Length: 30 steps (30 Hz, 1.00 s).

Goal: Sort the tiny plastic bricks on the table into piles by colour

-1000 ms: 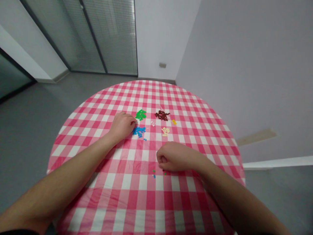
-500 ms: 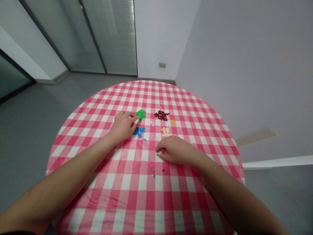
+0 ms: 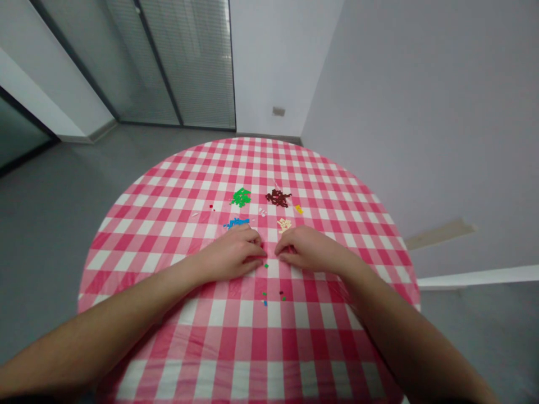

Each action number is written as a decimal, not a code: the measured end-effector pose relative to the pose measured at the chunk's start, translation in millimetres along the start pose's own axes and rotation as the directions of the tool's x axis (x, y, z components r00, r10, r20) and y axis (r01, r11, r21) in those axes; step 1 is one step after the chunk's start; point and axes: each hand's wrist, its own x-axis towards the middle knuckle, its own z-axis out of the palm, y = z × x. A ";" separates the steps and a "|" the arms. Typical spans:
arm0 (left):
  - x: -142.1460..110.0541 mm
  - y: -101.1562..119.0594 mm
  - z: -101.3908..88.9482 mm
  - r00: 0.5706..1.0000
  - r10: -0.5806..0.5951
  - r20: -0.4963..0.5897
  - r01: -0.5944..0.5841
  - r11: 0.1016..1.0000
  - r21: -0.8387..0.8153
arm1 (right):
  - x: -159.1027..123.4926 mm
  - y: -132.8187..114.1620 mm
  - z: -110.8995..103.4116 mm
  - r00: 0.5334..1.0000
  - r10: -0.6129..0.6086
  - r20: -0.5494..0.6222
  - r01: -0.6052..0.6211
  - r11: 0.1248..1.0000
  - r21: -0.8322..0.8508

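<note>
Moved inward: left hand (image 3: 231,255), right hand (image 3: 309,249) | fingers (image 3: 257,251) curled, any hold unclear | tiny green brick (image 3: 266,265) just below them

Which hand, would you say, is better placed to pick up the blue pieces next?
Left, probably: the left hand lies just below the blue pieces, while the right hand sits farther off, nearer the cream pieces.

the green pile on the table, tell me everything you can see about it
The green pile is a small loose heap of tiny bright green pieces that look like plastic, too small to make out their exact shape. It lies on the pink and white checked tablecloth toward the far side, left of a dark red pile and beyond some blue pieces. Neither the left hand nor the right hand touches it.
</note>
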 end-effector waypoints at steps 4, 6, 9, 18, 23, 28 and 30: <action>3.2 4.1 8.0 0.999 0.030 0.044 -0.031 1.000 0.002 | 1.3 0.6 0.3 0.999 0.019 0.040 -0.019 1.000 0.015; 4.3 4.6 10.4 0.998 0.043 0.035 -0.043 0.999 0.010 | 2.2 0.7 2.2 0.999 0.022 0.040 -0.023 0.999 0.025; 5.1 6.8 13.0 0.998 0.064 0.014 -0.064 0.998 0.014 | 2.7 1.7 3.5 1.000 0.017 0.021 -0.018 0.999 0.035; 4.8 -7.0 7.0 0.983 0.007 -0.183 0.014 0.993 0.115 | 7.6 9.3 12.5 1.000 -0.021 -0.007 0.022 0.997 0.073; 0.1 -59.8 -8.2 0.884 -0.203 -0.421 0.324 0.916 0.237 | 10.3 11.4 16.3 1.000 -0.002 -0.002 0.002 0.995 0.102; -2.5 -88.5 -6.0 0.849 -0.349 -0.397 0.477 0.831 0.288 | 9.9 11.7 15.0 1.000 0.012 -0.003 -0.012 0.991 0.132; -2.8 -86.8 -4.9 0.856 -0.348 -0.381 0.477 0.817 0.325 | 9.7 12.0 14.6 1.000 0.012 0.002 -0.012 0.989 0.150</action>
